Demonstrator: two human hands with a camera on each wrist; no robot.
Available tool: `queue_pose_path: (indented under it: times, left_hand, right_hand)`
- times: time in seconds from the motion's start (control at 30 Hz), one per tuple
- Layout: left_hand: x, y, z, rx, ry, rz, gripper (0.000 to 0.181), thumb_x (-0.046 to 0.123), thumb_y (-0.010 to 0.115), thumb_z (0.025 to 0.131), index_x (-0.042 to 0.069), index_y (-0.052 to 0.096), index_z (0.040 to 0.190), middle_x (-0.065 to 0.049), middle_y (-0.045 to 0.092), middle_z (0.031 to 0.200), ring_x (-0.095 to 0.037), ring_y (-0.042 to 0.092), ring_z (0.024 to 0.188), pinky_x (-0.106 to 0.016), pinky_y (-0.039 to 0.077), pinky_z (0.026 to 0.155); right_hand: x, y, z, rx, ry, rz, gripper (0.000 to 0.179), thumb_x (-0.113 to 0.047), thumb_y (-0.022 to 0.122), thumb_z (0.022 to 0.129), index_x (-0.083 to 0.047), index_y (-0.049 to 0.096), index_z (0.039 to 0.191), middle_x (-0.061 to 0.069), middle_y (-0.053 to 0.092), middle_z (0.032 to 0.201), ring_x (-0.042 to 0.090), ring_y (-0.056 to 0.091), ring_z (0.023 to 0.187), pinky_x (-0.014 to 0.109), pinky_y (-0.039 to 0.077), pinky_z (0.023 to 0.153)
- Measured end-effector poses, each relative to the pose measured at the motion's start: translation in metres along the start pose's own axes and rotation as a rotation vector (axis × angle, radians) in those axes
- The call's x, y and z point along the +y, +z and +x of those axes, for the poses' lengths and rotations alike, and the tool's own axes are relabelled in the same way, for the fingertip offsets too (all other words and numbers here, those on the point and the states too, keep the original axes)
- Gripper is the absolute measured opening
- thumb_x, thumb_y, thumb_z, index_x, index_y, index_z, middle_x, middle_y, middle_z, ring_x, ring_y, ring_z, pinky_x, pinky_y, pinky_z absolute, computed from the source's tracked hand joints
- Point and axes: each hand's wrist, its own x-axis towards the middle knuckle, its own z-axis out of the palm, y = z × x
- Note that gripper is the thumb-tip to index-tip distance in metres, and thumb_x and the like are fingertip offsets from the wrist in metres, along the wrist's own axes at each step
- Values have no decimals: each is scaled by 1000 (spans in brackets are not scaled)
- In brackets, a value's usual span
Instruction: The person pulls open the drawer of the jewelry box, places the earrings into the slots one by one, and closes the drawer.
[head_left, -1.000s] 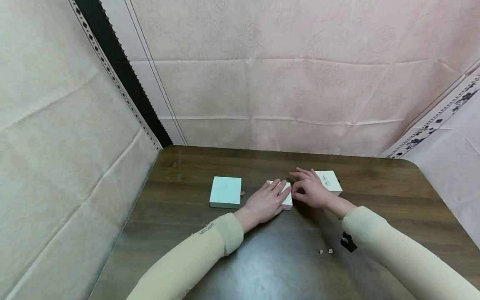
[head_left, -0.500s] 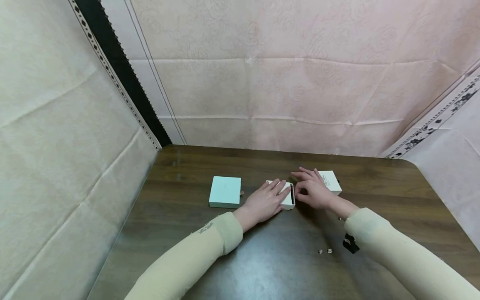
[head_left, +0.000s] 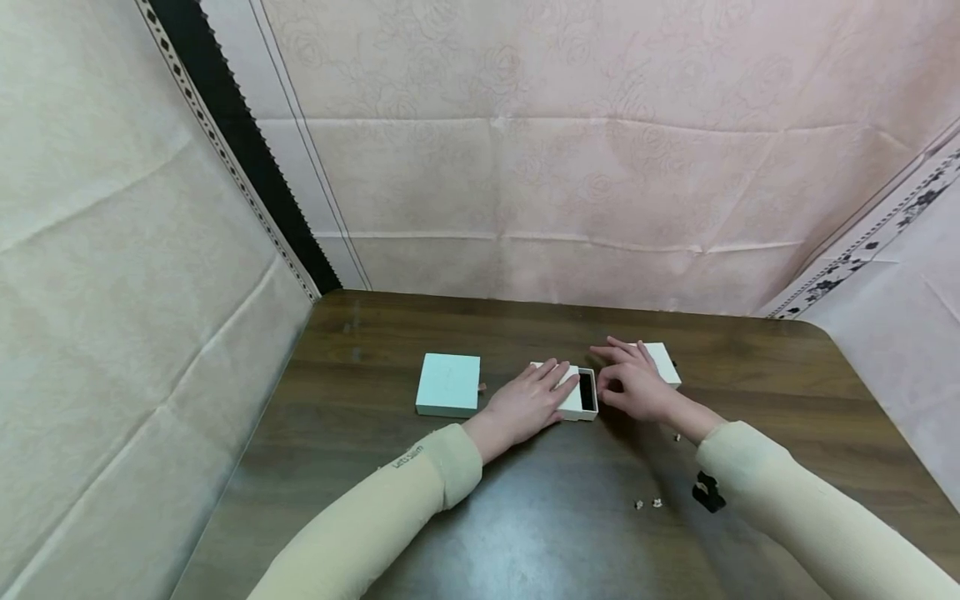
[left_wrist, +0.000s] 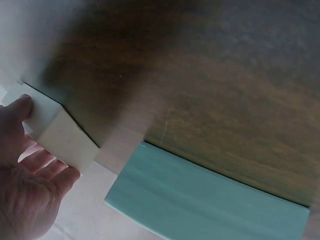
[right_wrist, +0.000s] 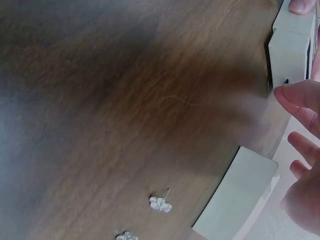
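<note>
My left hand (head_left: 521, 408) lies over a small white drawer box (head_left: 570, 402), thumb on one side and fingers over the top. In the left wrist view, that thumb and the fingers hold the box's outer sleeve (left_wrist: 70, 141). My right hand (head_left: 637, 392) is at the box's right end, thumb and forefinger pinched at a small dark pull tab (right_wrist: 286, 81). The drawer (right_wrist: 288, 57) is partly out, showing a dark inside. Flower-shaped stud earrings (right_wrist: 160, 204) lie on the table nearer me.
A mint-green box (head_left: 448, 384) with a small tab sits left of my left hand. Another white box (head_left: 658, 364) stands behind my right hand. A small black item (head_left: 707, 492) shows beside the right sleeve. The wooden table (head_left: 420, 321) ends at cloth-covered walls.
My right hand has moved to the right, and the drawer has slid out of its white sleeve with it. My left hand has stayed on the box.
</note>
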Motion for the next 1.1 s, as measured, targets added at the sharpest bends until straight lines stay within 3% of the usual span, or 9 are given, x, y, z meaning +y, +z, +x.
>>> queue_pose_path:
  times: [0.23,0.57,0.93,1.1]
  left_hand:
    - [-1,-1,-1,5,5,-11,64,45,52,113,17,36,169,-8,34,173,-25,36,159,-38,36,125]
    - [0,-1,0,-33,-5,-5,65,46,49,114,19,31,170,-7,30,175,-23,32,160,-38,34,126]
    - [1,0,1,-38,-1,23,65,47,46,115,19,30,171,-7,29,176,-22,31,161,-37,34,126]
    - [2,1,2,-38,-5,37,64,47,45,115,19,29,171,-6,29,176,-22,31,161,-37,33,127]
  right_hand:
    - [7,0,-5,58,-57,-18,25,-6,75,87,-22,66,70,30,60,145,58,38,145,85,15,114]
    - [2,-10,-7,-8,9,-56,30,-1,74,89,-22,67,69,29,59,147,56,36,149,83,13,117]
    - [7,-11,-7,-23,29,-69,30,-2,74,91,-24,68,71,29,59,148,56,35,149,84,14,116]
    - [7,-17,-11,-26,34,-69,19,-7,77,92,-21,74,80,28,60,147,54,38,148,82,17,117]
